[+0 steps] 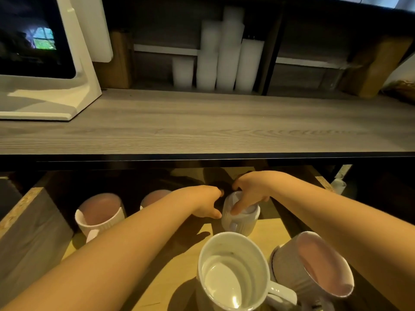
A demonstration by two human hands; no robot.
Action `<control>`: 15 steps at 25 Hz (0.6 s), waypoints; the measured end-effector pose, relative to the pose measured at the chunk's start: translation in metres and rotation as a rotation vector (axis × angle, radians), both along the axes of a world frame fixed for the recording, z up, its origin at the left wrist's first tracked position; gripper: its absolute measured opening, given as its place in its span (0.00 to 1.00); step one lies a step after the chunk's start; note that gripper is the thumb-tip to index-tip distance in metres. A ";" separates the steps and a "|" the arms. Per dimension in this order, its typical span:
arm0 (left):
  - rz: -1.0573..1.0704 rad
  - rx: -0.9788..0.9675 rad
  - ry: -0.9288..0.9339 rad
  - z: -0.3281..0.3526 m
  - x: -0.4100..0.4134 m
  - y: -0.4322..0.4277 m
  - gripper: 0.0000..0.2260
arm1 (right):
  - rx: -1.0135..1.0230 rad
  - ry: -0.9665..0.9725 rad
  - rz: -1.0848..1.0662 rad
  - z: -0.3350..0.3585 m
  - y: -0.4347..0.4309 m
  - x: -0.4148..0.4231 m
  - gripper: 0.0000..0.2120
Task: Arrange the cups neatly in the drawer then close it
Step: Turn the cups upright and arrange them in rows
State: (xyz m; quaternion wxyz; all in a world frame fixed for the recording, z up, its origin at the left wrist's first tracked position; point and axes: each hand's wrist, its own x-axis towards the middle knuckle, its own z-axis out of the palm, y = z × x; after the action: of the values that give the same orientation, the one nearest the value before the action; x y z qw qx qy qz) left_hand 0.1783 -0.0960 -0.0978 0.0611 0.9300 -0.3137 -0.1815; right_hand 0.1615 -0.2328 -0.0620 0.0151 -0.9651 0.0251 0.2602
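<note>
The drawer [33, 223] stands open below the counter, with a light wooden floor. My right hand [249, 194] grips the rim of a ribbed pale mug [241, 221] near the drawer's middle back. Fingers curled, my left hand [205, 203] rests against that mug's left side. Two pink-lined ribbed mugs stand at the back left: one [98, 216] in full view and one [155, 197] half hidden by my left forearm. A white mug [233, 274] with its handle to the right stands at the front. A grey pink-lined mug [314, 265] leans beside it.
A grey wood-grain countertop [202, 124] overhangs the back of the drawer. A white appliance [45, 63] sits on it at the left. Stacks of white disposable cups [224, 61] stand on a shelf behind.
</note>
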 end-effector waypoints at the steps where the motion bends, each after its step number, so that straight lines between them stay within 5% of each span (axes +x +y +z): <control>1: 0.000 0.007 0.014 -0.002 0.000 -0.002 0.28 | -0.023 0.007 -0.001 -0.003 0.001 0.000 0.33; 10: -0.016 -0.021 0.085 -0.008 -0.012 0.003 0.30 | 0.039 -0.153 0.033 0.000 -0.014 -0.016 0.41; 15: 0.035 -0.221 0.219 0.009 -0.017 0.013 0.36 | 0.296 -0.278 0.026 0.028 -0.034 -0.045 0.38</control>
State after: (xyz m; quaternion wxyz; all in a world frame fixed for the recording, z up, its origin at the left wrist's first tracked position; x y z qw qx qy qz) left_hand 0.1614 -0.0826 -0.0890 0.1999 0.8976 -0.3070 -0.2452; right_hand 0.1169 -0.2671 -0.0341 0.1567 -0.9792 -0.0281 0.1253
